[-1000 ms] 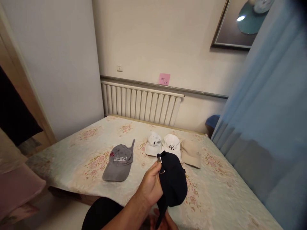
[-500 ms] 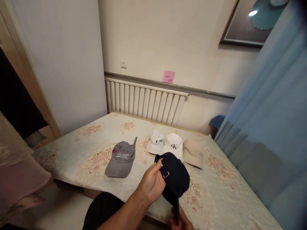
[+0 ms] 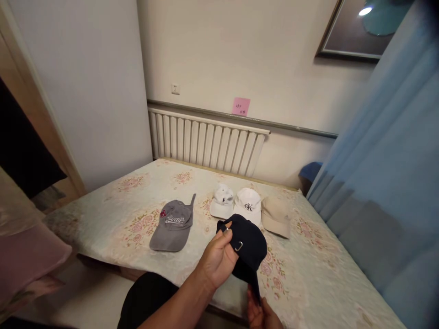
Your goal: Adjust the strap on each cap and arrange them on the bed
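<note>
A dark navy baseball cap [image 3: 248, 240] is held up in front of me, over the bed's near edge. My left hand [image 3: 219, 258] is closed on its back rim, thumb on top, beside a small metal piece on its side. Below, my right hand [image 3: 260, 314] grips the brim, its fingers partly hidden by it. Behind the cap lie a small white cap [image 3: 222, 201], a white cap with "CK" lettering [image 3: 247, 203] and a beige cap [image 3: 275, 215] in a row. Off to the left rests a grey cap [image 3: 172, 226] with "Always" lettering, its strap sticking up.
The caps lie on a bed with a flowered cover [image 3: 113, 205]. A white radiator [image 3: 206, 141] stands against the far wall under a pink note [image 3: 241, 106]. A blue curtain [image 3: 384, 160] hangs at right; clothes [image 3: 30, 256] hang at left. A blue object [image 3: 310, 172] sits by the curtain.
The navy cap has turned slightly and shifted a little left and up in view. Its brim now angles down to the right, and my right hand has moved with it. The other caps stay put.
</note>
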`<action>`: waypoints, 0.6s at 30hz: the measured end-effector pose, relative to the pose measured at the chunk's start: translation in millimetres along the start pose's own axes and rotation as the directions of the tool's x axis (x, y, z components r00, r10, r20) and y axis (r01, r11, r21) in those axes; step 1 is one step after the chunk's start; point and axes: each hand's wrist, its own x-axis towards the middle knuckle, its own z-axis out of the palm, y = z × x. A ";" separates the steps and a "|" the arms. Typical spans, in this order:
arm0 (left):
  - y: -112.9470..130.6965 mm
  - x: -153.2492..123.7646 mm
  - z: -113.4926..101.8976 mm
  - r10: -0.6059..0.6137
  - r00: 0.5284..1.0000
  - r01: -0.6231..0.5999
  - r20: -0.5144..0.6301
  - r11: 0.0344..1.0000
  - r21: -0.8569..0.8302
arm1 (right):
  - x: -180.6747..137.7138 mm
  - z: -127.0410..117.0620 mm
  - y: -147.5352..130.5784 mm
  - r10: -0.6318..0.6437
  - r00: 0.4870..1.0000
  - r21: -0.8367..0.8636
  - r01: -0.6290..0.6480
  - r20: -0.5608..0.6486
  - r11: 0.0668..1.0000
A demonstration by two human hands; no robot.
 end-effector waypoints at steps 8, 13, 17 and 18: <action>2.7 7.4 5.9 0.050 0.998 -0.050 -0.036 0.998 -0.023 | -8.2 21.9 -18.6 -0.237 0.968 0.050 0.234 0.079 0.971; -11.5 17.7 -0.3 0.047 0.998 -0.048 -0.049 0.999 -0.017 | -20.4 54.2 -33.7 -0.155 0.950 -0.029 0.169 0.270 0.985; -26.8 20.0 -12.8 0.016 0.994 -0.019 -0.112 0.999 -0.032 | -36.9 88.0 -37.9 -0.122 0.904 -0.020 0.142 0.410 0.990; -29.3 19.5 -14.5 0.008 0.993 -0.012 -0.114 0.999 -0.034 | -40.4 96.1 -37.7 -0.107 0.889 -0.024 0.131 0.445 0.991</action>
